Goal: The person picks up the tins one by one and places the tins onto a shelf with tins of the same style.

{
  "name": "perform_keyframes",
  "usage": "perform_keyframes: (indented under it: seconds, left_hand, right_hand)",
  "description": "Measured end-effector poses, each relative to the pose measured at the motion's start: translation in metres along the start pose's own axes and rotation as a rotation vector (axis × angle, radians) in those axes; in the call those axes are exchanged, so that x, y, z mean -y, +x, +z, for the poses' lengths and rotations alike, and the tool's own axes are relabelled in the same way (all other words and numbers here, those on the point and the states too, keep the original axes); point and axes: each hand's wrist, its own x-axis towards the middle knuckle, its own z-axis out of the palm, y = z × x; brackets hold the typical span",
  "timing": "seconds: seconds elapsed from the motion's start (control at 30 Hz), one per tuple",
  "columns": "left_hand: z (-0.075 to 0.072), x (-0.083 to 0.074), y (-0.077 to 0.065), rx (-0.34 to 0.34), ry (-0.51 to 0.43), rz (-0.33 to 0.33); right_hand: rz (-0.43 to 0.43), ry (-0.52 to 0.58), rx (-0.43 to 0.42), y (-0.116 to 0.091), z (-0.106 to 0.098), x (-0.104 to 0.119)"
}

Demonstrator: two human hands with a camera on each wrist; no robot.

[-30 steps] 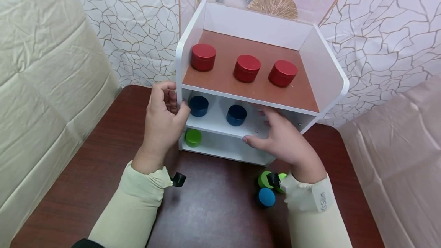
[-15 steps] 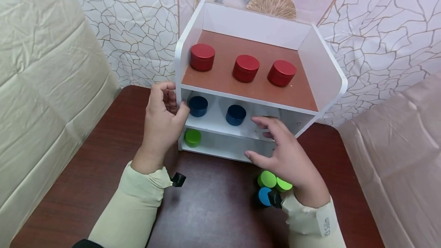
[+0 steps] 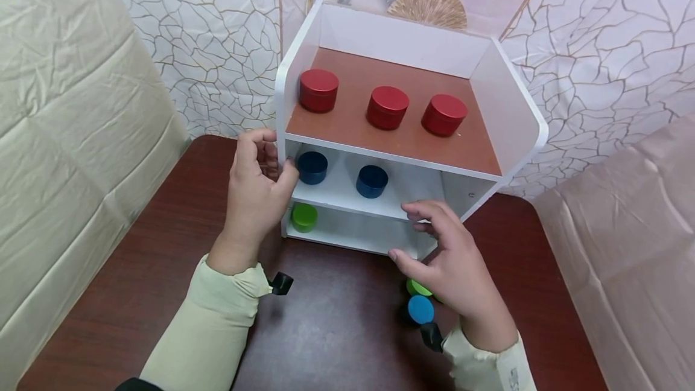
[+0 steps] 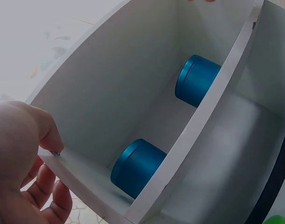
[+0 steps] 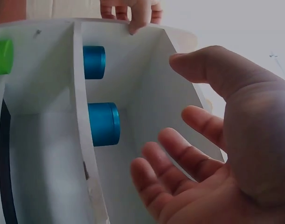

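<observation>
My left hand (image 3: 257, 192) holds the left side panel of a small white shelf unit (image 3: 369, 152), thumb on the inner face and fingers outside. In the left wrist view the thumb presses the panel's edge. My right hand (image 3: 453, 258), holding nothing, hangs before the unit's lower right with fingers spread and slightly bent. Two blue round tins, a left one (image 3: 312, 168) and a middle one (image 3: 371, 181), stand on the middle shelf. A green tin (image 3: 304, 218) sits at the left of the bottom shelf. Another blue tin (image 3: 420, 309) stands on the table beside a partly hidden green tin (image 3: 417, 287).
Three red tins stand on the brown top board: a left one (image 3: 318, 90), a middle one (image 3: 388, 107) and a right one (image 3: 444, 115). The unit stands on a dark wooden table (image 3: 336, 318). Patterned cloth (image 3: 217, 35) hangs behind it.
My right hand has drawn back out of the middle shelf, down and towards me, and now covers most of the green tins on the table. The left hand has stayed on the panel.
</observation>
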Motion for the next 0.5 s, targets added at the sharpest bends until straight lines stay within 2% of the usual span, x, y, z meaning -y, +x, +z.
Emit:
perform_keyframes:
  seconds: [0.23,0.33,0.5]
  left_hand:
    - [-0.001,0.001,-0.001,0.004,0.009,-0.013]
    - [-0.001,0.001,0.000,0.006,0.005,-0.011]
    - [-0.001,0.001,0.001,0.009,0.003,-0.007]
  right_hand:
    - [0.008,-0.025,-0.031,-0.018,0.002,-0.005]
    - [0.046,0.010,-0.036,-0.026,0.002,-0.008]
    - [0.103,-0.014,-0.057,-0.040,0.003,-0.014]
